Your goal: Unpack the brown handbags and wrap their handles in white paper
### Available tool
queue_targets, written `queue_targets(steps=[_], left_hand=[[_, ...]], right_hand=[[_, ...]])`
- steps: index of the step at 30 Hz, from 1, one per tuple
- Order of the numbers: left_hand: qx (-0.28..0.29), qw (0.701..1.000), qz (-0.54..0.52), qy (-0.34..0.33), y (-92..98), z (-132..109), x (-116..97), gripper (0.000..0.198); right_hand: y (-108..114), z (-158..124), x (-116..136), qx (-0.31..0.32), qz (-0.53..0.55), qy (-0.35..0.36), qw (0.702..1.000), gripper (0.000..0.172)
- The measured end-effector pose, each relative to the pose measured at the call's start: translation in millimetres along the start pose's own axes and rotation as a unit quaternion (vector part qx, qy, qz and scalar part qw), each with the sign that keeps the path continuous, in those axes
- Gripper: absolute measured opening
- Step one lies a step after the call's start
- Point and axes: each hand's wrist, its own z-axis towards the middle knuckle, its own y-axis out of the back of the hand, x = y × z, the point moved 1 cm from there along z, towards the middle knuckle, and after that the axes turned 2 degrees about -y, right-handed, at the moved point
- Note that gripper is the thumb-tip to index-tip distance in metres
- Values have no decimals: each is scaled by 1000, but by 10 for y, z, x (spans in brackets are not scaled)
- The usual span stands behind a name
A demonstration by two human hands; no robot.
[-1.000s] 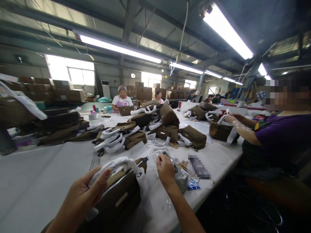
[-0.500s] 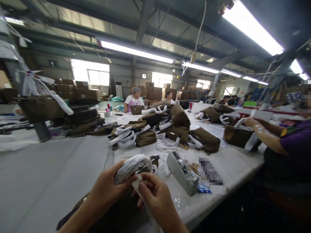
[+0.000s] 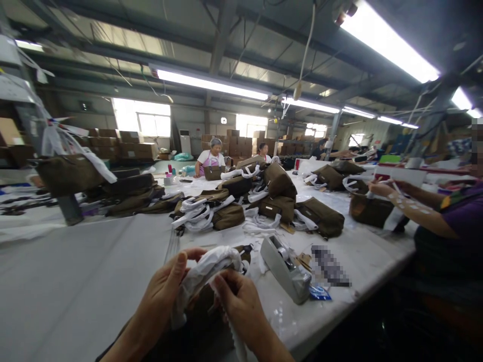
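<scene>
A dark olive handbag (image 3: pixel 196 329) is at the table edge before me, mostly hidden by my forearms. Its arched handle (image 3: pixel 213 261) is wrapped in white paper. My left hand (image 3: pixel 164 289) holds the handle's left side, thumb uppermost and fingers behind it. At the handle's right side, my right hand (image 3: pixel 243 304) is closed in a pinch on a white paper strip (image 3: pixel 236 336), whose end hangs below the fingers. Just right of my hands stands a grey tape dispenser (image 3: pixel 285 271).
Several olive bags (image 3: pixel 279 208) with wrapped handles are heaped ahead. A blue packet (image 3: pixel 320 292) lies beside the dispenser. On the right a co-worker's arm (image 3: pixel 415 206) reaches to another bag (image 3: pixel 368 211). A post with a hanging bag (image 3: pixel 70 173) rises at left.
My left hand has shifted down and left on the handle, its thumb now raised. My right hand's pinch has moved slightly right and down, and more wrapping shows along the handle's left side.
</scene>
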Motion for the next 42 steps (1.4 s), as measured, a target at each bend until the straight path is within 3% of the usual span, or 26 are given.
queue_targets(steps=[3,6,8,11,13,16,19,22,26,29,31,34,36,42], left_hand=[[-25,997,-66,28,-26,13,25,67],[9,994,-85,68,-24,38,18,84],[24,996,-52,73,6,41,-7,75],[-29,999,29,16,83,42,-76,53],[-66,994,81,-31,122,48,-141,46],[-73,988,115,-76,131,74,-258,40],[-71,985,111,-107,113,102,-381,37],[-56,984,118,-125,96,104,-476,35],[-24,984,110,-135,84,75,-527,31],[-7,986,94,-138,86,65,-519,29],[-3,986,91,-143,93,64,-510,29],[-17,985,90,-145,101,57,-513,30],[-36,984,88,-151,95,48,-521,29],[-94,949,153,-258,60,12,-511,15]], right_hand=[[-88,85,85,9,21,24,999,46],[-137,125,148,20,18,30,999,42],[-137,90,188,39,16,30,999,37],[-90,-51,249,73,8,28,997,29],[-33,-154,290,52,30,34,998,31],[46,-239,368,16,122,50,991,37],[78,-232,476,66,178,53,980,30],[58,-200,579,69,100,110,986,20],[-38,-167,642,-38,-100,258,960,40],[-98,-153,654,-74,-146,321,933,17],[-106,-150,657,-62,-113,297,946,5],[-90,-143,645,-29,11,174,984,17],[-81,-124,635,-8,65,119,991,26],[-53,-4,632,-36,58,106,992,36]])
